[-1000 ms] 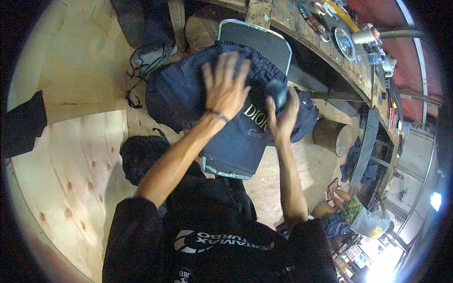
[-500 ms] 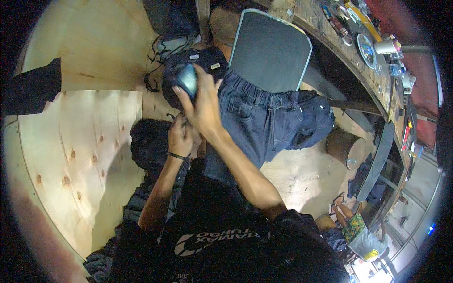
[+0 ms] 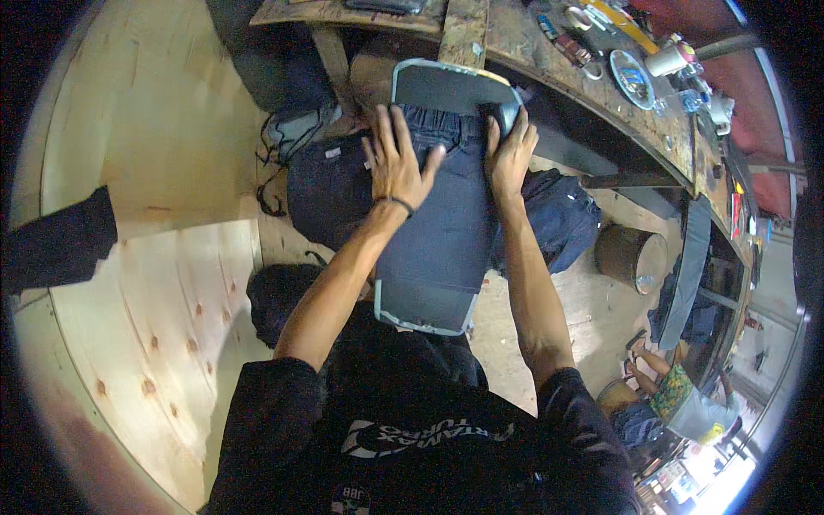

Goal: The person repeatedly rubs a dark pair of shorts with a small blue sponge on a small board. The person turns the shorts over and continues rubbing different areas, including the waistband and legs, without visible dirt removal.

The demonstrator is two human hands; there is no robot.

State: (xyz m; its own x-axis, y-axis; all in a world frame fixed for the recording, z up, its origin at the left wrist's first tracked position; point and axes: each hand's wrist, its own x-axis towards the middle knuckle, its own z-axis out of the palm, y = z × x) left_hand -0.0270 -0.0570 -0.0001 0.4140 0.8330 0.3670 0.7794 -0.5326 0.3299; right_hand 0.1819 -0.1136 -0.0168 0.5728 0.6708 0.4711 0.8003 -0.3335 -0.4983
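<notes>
Dark blue elastic-waisted denim bottoms (image 3: 436,215) lie lengthwise along a dark board (image 3: 429,306) with pale edging; board shows beyond both ends of the cloth. My left hand (image 3: 397,167) rests flat near the waistband's left side, fingers spread. At the right edge of the waistband, my right hand (image 3: 512,159) grips a shiny dark rounded object (image 3: 496,118), whose kind I cannot make out. More dark denim (image 3: 549,219) is bunched to the right of the board. A dark folded garment (image 3: 326,189) with a small pale label sits by my left wrist.
A worn wooden workbench (image 3: 515,60) runs along the far right, carrying a round dish (image 3: 632,79) and a white spool (image 3: 669,60). A brown cylindrical bin (image 3: 631,257) stands on the right. Another person (image 3: 678,399) sits at the lower right. Plywood (image 3: 163,300) borders the left.
My right hand has carried the rounded object from the left pile to the board's right side. My left hand has moved up onto the waistband. The board's near end now shows.
</notes>
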